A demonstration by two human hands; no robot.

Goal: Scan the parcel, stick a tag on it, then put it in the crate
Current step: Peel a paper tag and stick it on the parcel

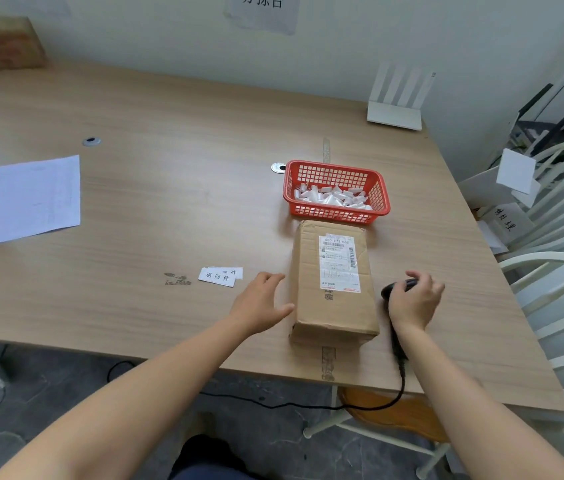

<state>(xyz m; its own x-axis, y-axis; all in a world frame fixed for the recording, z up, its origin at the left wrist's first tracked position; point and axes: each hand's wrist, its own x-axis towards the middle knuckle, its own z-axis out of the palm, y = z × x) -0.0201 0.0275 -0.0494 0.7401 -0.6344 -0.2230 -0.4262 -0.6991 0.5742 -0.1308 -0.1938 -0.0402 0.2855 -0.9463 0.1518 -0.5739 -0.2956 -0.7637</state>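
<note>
Wood surface (169, 202) against white wall; wall sign cut off at 12 o'clock. Parcel (334, 285) near front edge, red crate (336, 192) just beyond. Left hand (261, 306) open beside parcel; right hand (414, 299) grips scanner (395, 289), mostly hidden.

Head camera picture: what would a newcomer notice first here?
Probably the red basket of small white pieces, bright on the wooden table. Directly in front of it lies the cardboard parcel with its white label up. The left hand is open at its side; the right hand grips a black scanner.
</note>
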